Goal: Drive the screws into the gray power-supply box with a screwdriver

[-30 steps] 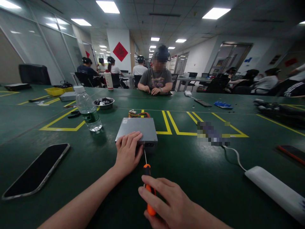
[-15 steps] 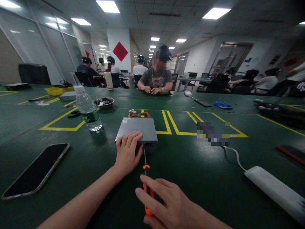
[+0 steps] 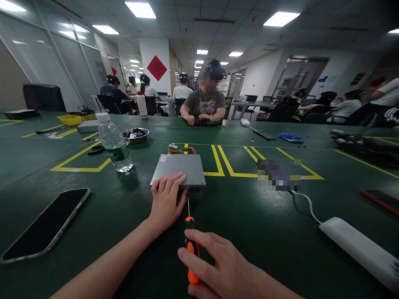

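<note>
A grey metal computer power supply [image 3: 174, 166] lies on the green table in front of me, its bundle of coloured cables [image 3: 182, 150] at the far side. My left hand [image 3: 166, 195] grips its near left edge, fingers laid over the top and thumb down against the front face. An orange and black screwdriver [image 3: 192, 253] is in my right hand [image 3: 215, 261], with index and middle finger along the handle and the thumb partly hidden. Its thin shaft points away from me to the front face, beside my left thumb. Where the tip meets the face is too small to make out.
Left stand a water bottle [image 3: 116, 145], a metal bowl [image 3: 136, 135] of small parts and a phone [image 3: 46, 224]. Right lie a white power strip [image 3: 358, 249] with its cable and a blurred dark item [image 3: 277, 174]. A person [image 3: 204, 99] sits across the table [image 3: 243, 216].
The screwdriver handle has turned about its axis, showing a different side of its orange and black pattern. My right fingers have shifted slightly on it. My left hand and the power supply stay put.
</note>
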The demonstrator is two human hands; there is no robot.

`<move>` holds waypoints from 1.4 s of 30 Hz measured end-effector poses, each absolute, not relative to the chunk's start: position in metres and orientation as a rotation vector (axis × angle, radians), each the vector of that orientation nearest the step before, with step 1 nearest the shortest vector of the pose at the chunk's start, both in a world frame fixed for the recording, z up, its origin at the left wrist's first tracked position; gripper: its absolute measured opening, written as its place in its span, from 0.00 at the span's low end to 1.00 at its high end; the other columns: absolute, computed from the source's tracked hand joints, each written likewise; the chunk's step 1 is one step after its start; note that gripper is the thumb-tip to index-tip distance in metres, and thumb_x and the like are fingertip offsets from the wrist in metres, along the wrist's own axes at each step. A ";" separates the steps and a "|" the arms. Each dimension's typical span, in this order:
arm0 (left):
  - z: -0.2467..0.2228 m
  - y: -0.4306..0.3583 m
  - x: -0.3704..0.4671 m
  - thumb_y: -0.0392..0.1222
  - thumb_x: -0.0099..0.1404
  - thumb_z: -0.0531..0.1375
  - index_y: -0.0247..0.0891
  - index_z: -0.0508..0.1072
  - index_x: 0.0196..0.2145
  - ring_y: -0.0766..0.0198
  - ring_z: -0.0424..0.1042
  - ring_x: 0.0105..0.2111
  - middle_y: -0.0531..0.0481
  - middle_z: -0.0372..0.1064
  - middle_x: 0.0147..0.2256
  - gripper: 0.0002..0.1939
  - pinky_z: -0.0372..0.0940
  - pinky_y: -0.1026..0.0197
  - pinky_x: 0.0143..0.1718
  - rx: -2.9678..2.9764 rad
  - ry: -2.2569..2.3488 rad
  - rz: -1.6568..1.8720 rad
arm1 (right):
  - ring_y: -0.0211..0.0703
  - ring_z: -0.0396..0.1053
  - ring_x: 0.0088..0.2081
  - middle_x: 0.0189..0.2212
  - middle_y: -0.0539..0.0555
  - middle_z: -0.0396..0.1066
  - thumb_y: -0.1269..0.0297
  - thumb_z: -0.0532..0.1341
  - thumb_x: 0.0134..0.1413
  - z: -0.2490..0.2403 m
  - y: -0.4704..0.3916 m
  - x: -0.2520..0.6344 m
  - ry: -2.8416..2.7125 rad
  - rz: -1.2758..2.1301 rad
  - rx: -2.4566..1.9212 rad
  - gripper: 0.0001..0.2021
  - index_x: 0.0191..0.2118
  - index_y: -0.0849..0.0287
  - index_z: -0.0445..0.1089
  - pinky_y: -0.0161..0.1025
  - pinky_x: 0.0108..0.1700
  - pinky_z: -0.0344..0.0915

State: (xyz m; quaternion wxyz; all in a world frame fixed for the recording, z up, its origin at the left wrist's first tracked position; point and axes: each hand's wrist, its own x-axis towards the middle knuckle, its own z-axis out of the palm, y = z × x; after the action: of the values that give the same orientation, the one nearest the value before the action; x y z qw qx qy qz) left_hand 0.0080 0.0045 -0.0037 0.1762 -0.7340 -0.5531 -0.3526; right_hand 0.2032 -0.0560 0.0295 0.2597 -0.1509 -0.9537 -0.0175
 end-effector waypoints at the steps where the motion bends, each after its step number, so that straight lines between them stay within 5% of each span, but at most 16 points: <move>1: -0.004 0.004 0.008 0.39 0.63 0.53 0.42 0.61 0.51 0.55 0.61 0.52 0.47 0.65 0.51 0.18 0.48 0.49 0.51 -2.079 -1.567 -0.998 | 0.48 0.70 0.43 0.47 0.64 0.67 0.54 0.64 0.50 0.031 -0.056 0.202 -2.588 -0.089 -0.397 0.23 0.48 0.61 0.63 0.37 0.40 0.70; 9: -0.002 0.003 0.008 0.39 0.63 0.52 0.41 0.61 0.51 0.55 0.61 0.52 0.47 0.65 0.52 0.18 0.48 0.49 0.51 -2.082 -1.566 -0.999 | 0.42 0.72 0.41 0.42 0.65 0.71 0.51 0.51 0.62 0.023 -0.058 0.203 -2.384 -0.066 -0.424 0.20 0.38 0.67 0.66 0.33 0.44 0.68; 16: -0.003 0.004 0.008 0.39 0.63 0.53 0.41 0.61 0.51 0.56 0.61 0.52 0.47 0.65 0.52 0.18 0.48 0.50 0.51 -2.072 -1.572 -0.985 | 0.45 0.70 0.45 0.48 0.64 0.67 0.58 0.60 0.56 0.031 -0.059 0.202 -2.537 -0.052 -0.419 0.17 0.47 0.61 0.63 0.35 0.41 0.69; 18: -0.003 0.005 0.008 0.39 0.63 0.53 0.41 0.61 0.51 0.56 0.61 0.52 0.47 0.65 0.52 0.18 0.48 0.50 0.51 -2.072 -1.572 -0.984 | 0.44 0.70 0.45 0.44 0.65 0.69 0.59 0.54 0.61 0.035 -0.058 0.199 -2.472 -0.102 -0.371 0.13 0.45 0.63 0.64 0.34 0.41 0.69; 22: -0.004 0.005 0.008 0.40 0.63 0.52 0.42 0.61 0.51 0.56 0.60 0.53 0.48 0.65 0.52 0.18 0.47 0.50 0.52 -2.072 -1.578 -0.986 | 0.41 0.71 0.43 0.37 0.66 0.72 0.60 0.43 0.67 0.034 -0.056 0.197 -2.369 -0.118 -0.343 0.20 0.36 0.68 0.67 0.31 0.43 0.68; 27: -0.004 0.004 0.008 0.40 0.63 0.53 0.42 0.61 0.51 0.56 0.60 0.52 0.48 0.65 0.52 0.18 0.47 0.50 0.52 -2.066 -1.581 -0.986 | 0.43 0.71 0.42 0.42 0.65 0.70 0.52 0.48 0.64 0.027 -0.057 0.202 -2.398 -0.006 -0.419 0.20 0.40 0.68 0.65 0.34 0.44 0.68; 31: -0.003 0.004 0.009 0.39 0.63 0.53 0.41 0.62 0.51 0.56 0.61 0.52 0.47 0.65 0.52 0.18 0.47 0.50 0.51 -2.072 -1.571 -0.987 | 0.43 0.70 0.45 0.45 0.64 0.69 0.62 0.52 0.63 0.032 -0.058 0.201 -2.471 -0.041 -0.384 0.13 0.47 0.64 0.62 0.35 0.42 0.69; 35: -0.002 0.004 0.009 0.40 0.63 0.53 0.42 0.61 0.51 0.56 0.60 0.52 0.47 0.65 0.52 0.18 0.47 0.50 0.51 -2.071 -1.573 -0.987 | 0.42 0.70 0.44 0.41 0.67 0.71 0.65 0.47 0.65 0.032 -0.055 0.199 -2.397 -0.081 -0.337 0.13 0.41 0.66 0.64 0.35 0.42 0.68; 42: -0.004 0.004 0.008 0.39 0.63 0.53 0.42 0.61 0.51 0.56 0.60 0.52 0.47 0.65 0.52 0.18 0.47 0.50 0.52 -2.066 -1.573 -0.993 | 0.44 0.69 0.47 0.46 0.67 0.68 0.52 0.54 0.60 0.025 -0.055 0.207 -2.437 0.084 -0.387 0.20 0.45 0.68 0.62 0.35 0.47 0.66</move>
State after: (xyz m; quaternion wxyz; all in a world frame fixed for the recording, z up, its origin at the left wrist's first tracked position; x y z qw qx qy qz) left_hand 0.0083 0.0041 -0.0036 0.1797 -0.7311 -0.5566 -0.3512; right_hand 0.2066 -0.0554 0.0248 0.3302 -0.1480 -0.9317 0.0320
